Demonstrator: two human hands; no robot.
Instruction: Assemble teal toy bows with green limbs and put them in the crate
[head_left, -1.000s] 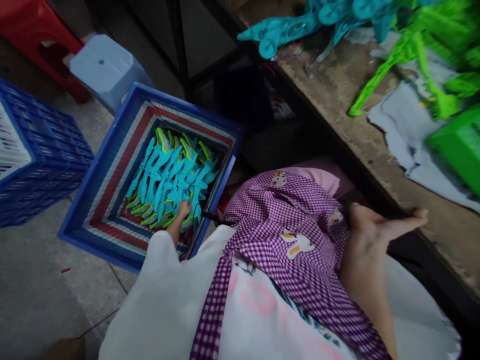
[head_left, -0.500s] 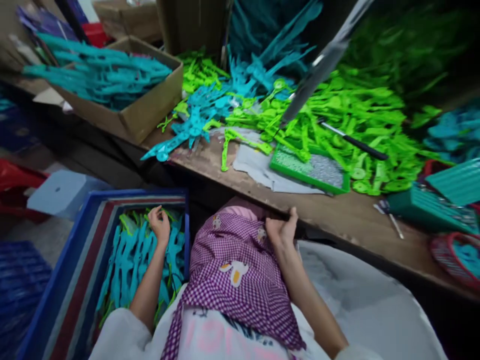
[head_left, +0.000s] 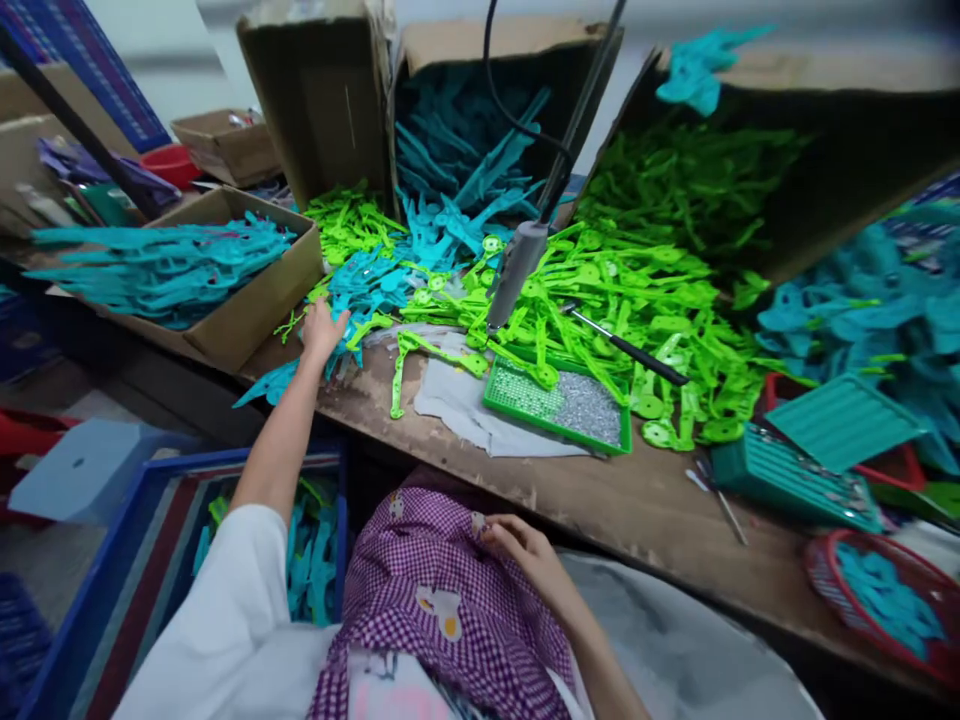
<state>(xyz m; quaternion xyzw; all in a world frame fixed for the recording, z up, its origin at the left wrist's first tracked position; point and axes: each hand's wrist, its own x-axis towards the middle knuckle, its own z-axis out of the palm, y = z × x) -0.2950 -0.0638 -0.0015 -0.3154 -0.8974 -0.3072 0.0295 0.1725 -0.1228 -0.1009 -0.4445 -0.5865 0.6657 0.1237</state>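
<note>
My left hand (head_left: 322, 332) reaches over the bench edge to a pile of turquoise plastic parts (head_left: 371, 283). Its fingers and thumb are apart, at the near side of the pile, and I see nothing held in them. Close beside it, a long turquoise piece (head_left: 268, 386) juts past the edge. My right hand (head_left: 529, 552) is over the checked apron (head_left: 420, 520) on my lap, its fingers loosely bent and apart, with nothing seen in it. A bright green angled part (head_left: 427, 350) lies alone on the bench, right of my left hand.
A grey powered screwdriver (head_left: 519, 265) hangs above the heap of green parts (head_left: 622, 290). A green tray (head_left: 559, 405) holds small metal pieces. A black-handled tool (head_left: 630, 345) rests on the heap. Cardboard box (head_left: 255, 300) stands left; blue crate (head_left: 139, 560) with parts sits below.
My left hand has moved from above the blue crate up to the turquoise pile on the bench. My right hand has left the bench edge and come over my lap. The view has tilted up.
</note>
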